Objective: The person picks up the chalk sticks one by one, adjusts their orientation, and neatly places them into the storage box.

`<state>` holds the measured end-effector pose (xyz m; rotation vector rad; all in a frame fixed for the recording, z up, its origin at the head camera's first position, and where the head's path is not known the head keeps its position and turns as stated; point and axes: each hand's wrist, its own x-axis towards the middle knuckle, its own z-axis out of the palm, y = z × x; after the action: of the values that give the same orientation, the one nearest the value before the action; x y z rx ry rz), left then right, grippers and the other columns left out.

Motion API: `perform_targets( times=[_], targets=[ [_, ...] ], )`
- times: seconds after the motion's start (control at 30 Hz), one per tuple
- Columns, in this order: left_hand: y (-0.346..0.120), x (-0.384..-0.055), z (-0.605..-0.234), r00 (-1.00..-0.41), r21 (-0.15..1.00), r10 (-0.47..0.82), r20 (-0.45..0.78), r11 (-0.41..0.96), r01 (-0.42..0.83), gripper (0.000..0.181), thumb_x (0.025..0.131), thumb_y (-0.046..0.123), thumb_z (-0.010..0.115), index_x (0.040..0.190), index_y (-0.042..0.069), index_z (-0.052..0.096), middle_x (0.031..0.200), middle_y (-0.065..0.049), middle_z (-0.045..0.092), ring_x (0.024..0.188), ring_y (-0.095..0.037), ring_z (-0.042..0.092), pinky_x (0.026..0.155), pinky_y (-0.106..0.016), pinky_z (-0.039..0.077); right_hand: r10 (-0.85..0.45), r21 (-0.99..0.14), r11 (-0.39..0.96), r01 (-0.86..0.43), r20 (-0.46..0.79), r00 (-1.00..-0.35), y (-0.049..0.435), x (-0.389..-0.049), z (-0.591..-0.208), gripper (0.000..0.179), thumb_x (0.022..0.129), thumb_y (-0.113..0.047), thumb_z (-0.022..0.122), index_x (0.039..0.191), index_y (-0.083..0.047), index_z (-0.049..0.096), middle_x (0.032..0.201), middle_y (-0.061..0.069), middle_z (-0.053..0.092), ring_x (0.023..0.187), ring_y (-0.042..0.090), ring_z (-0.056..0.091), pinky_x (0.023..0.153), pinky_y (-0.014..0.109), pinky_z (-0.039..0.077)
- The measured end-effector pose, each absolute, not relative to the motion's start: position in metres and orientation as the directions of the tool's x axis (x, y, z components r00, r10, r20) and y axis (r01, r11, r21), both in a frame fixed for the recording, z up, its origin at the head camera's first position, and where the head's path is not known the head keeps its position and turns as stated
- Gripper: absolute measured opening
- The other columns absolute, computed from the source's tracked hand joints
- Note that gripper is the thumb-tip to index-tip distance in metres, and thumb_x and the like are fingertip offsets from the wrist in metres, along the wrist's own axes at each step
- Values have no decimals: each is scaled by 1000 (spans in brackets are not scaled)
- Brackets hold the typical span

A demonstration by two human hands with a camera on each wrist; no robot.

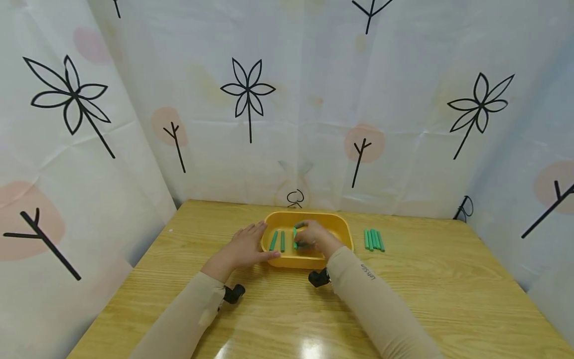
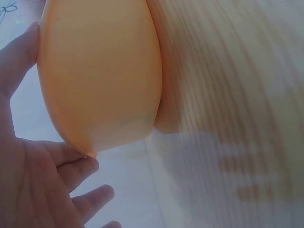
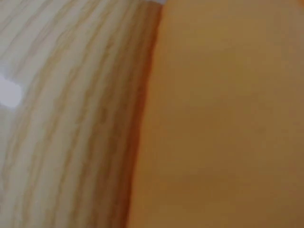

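Note:
A yellow plastic tray [image 1: 309,262] stands on the table. My left hand [image 1: 244,249] rests on its left end with fairly straight fingers, the thumb on the front rim. In the left wrist view the thumb and fingertips of the left hand [image 2: 33,175] touch the rim of the tray [image 2: 102,71]. Inside the tray lie two slim green sticks [image 1: 282,241], a little apart. My right hand [image 1: 317,237] reaches into the tray and pinches another green stick [image 1: 295,238], held near upright in the head view; its fingertips are blurred. The right wrist view shows only the tray's wall [image 3: 218,118] and tabletop.
Several more green sticks [image 1: 373,240] lie side by side on the wooden table [image 1: 426,279], right of the tray. A patterned white curtain [image 1: 309,99] hangs behind and at both sides. A thin black object [image 1: 462,208] stands at the back right corner.

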<state>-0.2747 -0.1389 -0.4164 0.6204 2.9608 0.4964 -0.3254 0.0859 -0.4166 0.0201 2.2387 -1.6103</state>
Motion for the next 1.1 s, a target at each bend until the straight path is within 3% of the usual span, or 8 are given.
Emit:
perform_targets(
  times=[0.3, 0.57, 1.1],
  targets=[
    [-138, -277, -420, -917, 321, 398, -12, 870, 374, 106, 88, 75, 53, 160, 4, 21, 165, -14, 19, 150, -39, 19, 119, -59, 15, -206, -913, 320, 252, -326, -923, 81, -325, -423, 53, 89, 12, 64, 140, 4, 50, 100, 17, 61, 74, 23, 64, 74, 38, 61],
    [-139, -278, -417, -912, 313, 410, -2, 867, 388, 108, 88, 78, 50, 160, 3, 20, 165, -15, 19, 150, -40, 19, 119, -58, 15, -176, -887, 411, 210, -303, -936, 77, -326, -422, 52, 90, 6, 66, 140, 1, 52, 97, 18, 67, 71, 22, 68, 69, 34, 60],
    [-139, -274, -412, -910, 328, 414, -15, 862, 387, 104, 90, 73, 52, 159, 2, 20, 165, -17, 19, 150, -42, 18, 119, -60, 14, -203, -912, 352, 212, -295, -933, 87, -326, -415, 47, 91, 6, 64, 137, 3, 53, 99, 18, 61, 77, 25, 63, 70, 36, 60]
  ],
)
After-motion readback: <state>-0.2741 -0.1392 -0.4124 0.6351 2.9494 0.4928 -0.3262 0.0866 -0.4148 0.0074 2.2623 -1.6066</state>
